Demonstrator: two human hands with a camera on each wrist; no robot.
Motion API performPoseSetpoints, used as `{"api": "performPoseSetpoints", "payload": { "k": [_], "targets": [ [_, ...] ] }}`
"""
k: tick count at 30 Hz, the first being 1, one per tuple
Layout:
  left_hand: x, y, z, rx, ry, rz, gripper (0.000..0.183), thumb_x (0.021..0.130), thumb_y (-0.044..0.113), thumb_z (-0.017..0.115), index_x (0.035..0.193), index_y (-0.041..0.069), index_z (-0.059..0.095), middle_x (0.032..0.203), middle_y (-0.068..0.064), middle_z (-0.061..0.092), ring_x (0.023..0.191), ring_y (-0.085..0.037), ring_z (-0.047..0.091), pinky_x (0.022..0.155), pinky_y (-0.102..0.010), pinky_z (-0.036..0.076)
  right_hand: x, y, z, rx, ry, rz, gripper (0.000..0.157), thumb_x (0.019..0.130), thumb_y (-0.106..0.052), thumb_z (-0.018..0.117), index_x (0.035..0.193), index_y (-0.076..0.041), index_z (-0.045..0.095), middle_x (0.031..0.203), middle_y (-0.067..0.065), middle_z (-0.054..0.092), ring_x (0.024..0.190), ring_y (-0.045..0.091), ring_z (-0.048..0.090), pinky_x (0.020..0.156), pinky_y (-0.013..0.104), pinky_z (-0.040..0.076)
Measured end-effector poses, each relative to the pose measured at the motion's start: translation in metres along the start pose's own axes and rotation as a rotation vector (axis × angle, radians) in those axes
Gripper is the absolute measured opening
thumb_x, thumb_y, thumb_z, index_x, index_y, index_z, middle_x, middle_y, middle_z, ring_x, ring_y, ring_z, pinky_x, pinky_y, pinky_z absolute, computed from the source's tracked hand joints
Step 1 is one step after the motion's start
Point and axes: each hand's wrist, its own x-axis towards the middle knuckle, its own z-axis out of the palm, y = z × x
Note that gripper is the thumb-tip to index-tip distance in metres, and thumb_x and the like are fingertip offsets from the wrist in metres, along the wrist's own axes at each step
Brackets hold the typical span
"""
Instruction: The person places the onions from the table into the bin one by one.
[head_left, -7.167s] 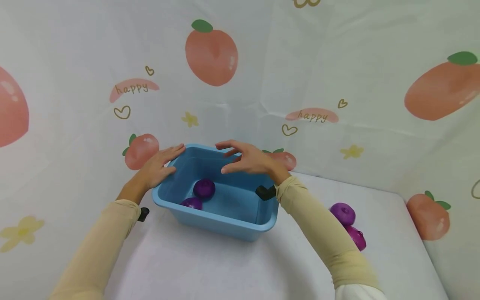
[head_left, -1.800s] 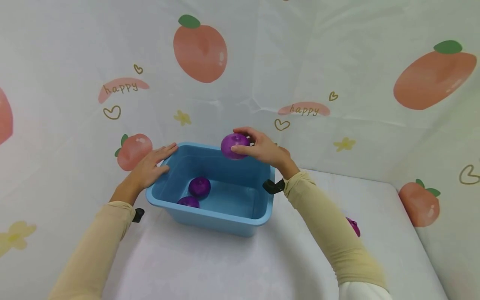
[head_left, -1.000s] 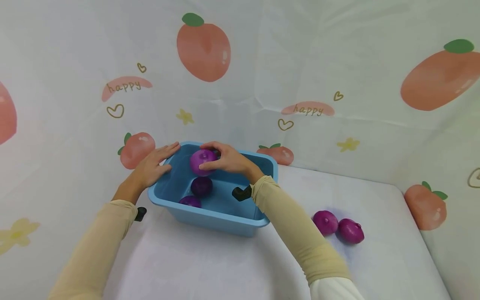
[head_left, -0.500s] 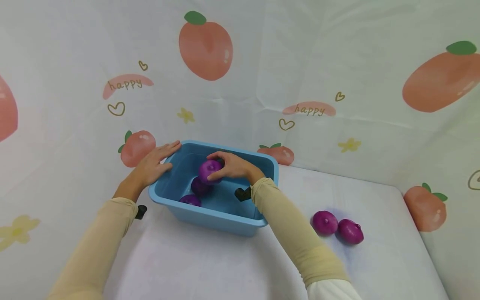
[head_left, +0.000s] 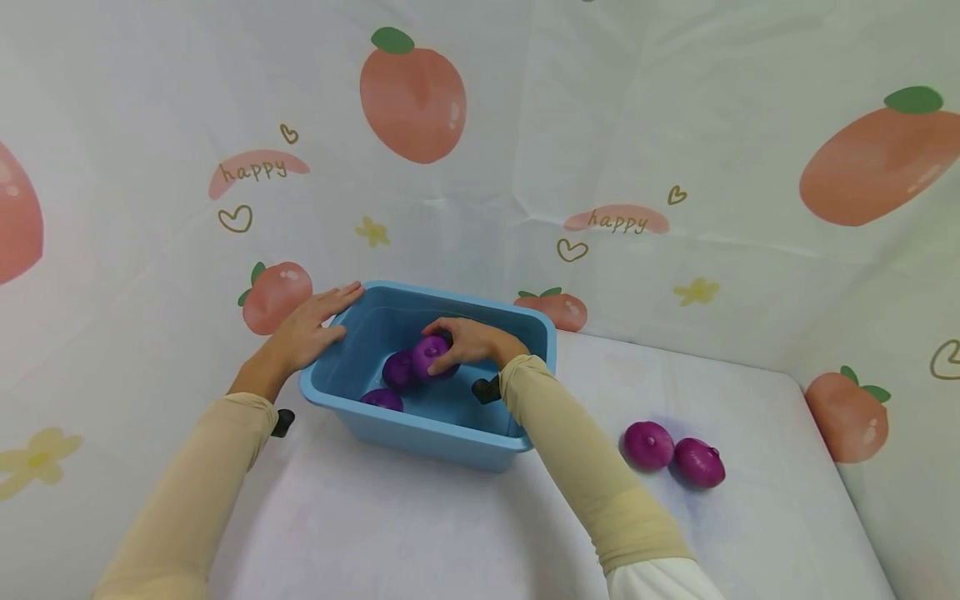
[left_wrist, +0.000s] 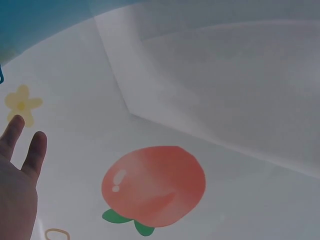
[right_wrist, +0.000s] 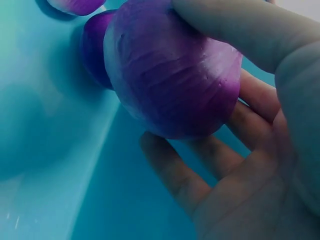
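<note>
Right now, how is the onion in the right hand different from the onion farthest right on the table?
The held onion is inside the blue tub, but the far-right onion lies outside it on the white table.
The right hand grips the held onion; no hand touches the far-right onion.
In the head view, the held onion looks more violet and the far-right onion pinker.
Both are roundish and purplish.

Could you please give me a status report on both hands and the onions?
Left hand on tub rim. Right hand gripping onion inside tub. Two more onions in there, one close beside. No obstruction visible.
</note>
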Motion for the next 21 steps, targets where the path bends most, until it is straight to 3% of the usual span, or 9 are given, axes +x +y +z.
{"api": "performPoseSetpoints", "payload": {
  "k": [13,21],
  "targets": [
    [0.0012,-0.0019,-0.002,-0.02,0.014,0.036,0.062,0.09,0.029,0.044,0.15,0.032,0.029,0.158,0.001,0.029,0.145,-0.037,0.026,0.107,-0.07,0.028,0.0002,-0.0005,-0.0016,-0.012,0.023,-0.004,0.074,0.076,-0.039,0.077,0.141,-0.023,0.043,0.14,0.002,0.048,0.124,0.019,0.048,0.107,0.039,0.043],
    [-0.0007,-0.0023,-0.0002,-0.026,0.009,0.039,0.062,0.09,0.029,0.044,0.15,0.03,0.029,0.158,0.002,0.029,0.146,-0.036,0.025,0.108,-0.069,0.027,0.0006,0.0013,0.0,0.023,-0.001,-0.007,0.077,0.077,-0.036,0.077,0.143,-0.022,0.041,0.148,0.002,0.042,0.137,0.026,0.043,0.111,0.042,0.04]
  ]
}}
